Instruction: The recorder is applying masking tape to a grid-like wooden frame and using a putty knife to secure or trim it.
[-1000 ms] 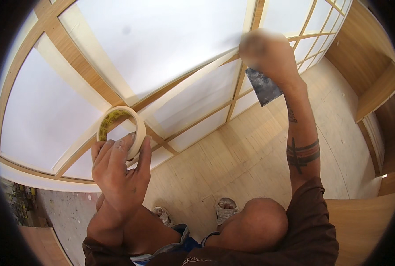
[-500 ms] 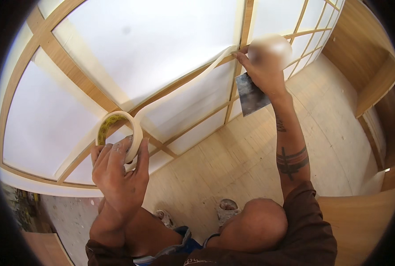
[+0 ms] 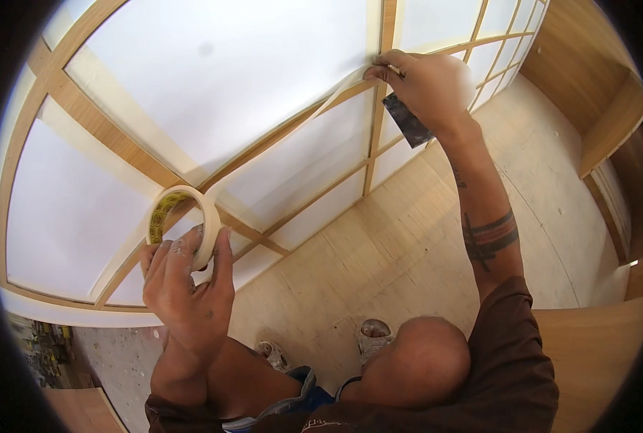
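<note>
My left hand (image 3: 191, 296) grips a roll of cream masking tape (image 3: 211, 220) by its lower rim, fingers and thumb around it. From the roll, a loose strip of tape (image 3: 285, 135) stretches up and right along a wooden bar (image 3: 245, 167) of a latticed white panel (image 3: 220, 101). My right hand (image 3: 429, 90) pinches the strip's far end between thumb and fingers, close to where the bar meets an upright one (image 3: 388, 32). A dark, flat, scraper-like blade (image 3: 408, 123) sticks out below that hand; its handle is hidden.
Pale tape borders (image 3: 116, 86) line several panes. Below the panel spreads a worn plywood floor (image 3: 350, 274), with my feet in sandals (image 3: 372, 335). Wooden cabinetry (image 3: 588, 94) stands at the right, and a wooden board (image 3: 595, 339) lies at the lower right. Cluttered items (image 3: 43, 353) sit at the lower left.
My right hand has shifted slightly left and up with the tape end, and the blade below it has turned. The roll in my left hand has moved a little left.
</note>
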### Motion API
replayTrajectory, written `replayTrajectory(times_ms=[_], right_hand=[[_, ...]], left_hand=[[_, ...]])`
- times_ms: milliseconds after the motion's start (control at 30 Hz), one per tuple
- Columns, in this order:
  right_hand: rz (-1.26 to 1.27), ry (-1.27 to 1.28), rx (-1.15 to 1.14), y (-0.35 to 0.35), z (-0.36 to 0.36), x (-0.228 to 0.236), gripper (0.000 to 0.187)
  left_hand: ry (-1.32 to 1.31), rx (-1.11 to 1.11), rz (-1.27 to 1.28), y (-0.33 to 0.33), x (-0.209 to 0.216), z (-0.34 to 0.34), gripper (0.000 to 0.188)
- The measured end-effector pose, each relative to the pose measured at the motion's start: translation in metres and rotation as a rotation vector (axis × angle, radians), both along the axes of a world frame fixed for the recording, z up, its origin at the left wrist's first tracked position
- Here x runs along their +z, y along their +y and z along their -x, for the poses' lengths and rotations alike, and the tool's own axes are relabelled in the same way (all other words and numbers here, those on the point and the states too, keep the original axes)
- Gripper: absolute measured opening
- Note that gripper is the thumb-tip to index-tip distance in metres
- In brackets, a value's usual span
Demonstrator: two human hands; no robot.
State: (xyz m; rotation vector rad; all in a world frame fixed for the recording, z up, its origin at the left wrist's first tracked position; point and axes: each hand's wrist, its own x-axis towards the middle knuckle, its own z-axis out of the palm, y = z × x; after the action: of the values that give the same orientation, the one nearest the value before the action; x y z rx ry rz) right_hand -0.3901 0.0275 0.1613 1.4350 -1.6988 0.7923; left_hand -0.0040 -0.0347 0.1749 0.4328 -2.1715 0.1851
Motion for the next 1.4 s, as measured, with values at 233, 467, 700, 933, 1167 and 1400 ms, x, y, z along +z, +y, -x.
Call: replayTrajectory(times_ms=[233,467,700,933,1167,1400], right_hand=[[-0.024,-0.136,0.013,0.0,-0.003,0.007,0.029],[-0.09,0.073,-0.018,0.005,0.003,0.011,0.034],[-0.047,-0.23,-0.1,0.027,0.013,-0.011,0.044],[-1.055,-0.643,-0.171,0.054,-0.079,-0.226,0.041],[-1.819,-0.873,0.007,0.113,-0.116,-0.322,0.073],[-1.585,-1.183,0.614,0.105,-0.04,-0.213,0.057]], left_hand=[[-0.017,0.008,0.003,0.0,0.002,0.001,0.027],[-0.023,0.012,0.0,0.002,0.001,-0.001,0.027],[-0.01,0.022,-0.041,0.003,0.001,-0.001,0.025],[-0.033,0.016,-0.012,0.0,0.001,-0.001,0.027],[-0.042,-0.026,-0.014,0.002,0.002,0.001,0.026],[-0.034,-0.011,-0.028,0.002,0.002,0.001,0.026]])
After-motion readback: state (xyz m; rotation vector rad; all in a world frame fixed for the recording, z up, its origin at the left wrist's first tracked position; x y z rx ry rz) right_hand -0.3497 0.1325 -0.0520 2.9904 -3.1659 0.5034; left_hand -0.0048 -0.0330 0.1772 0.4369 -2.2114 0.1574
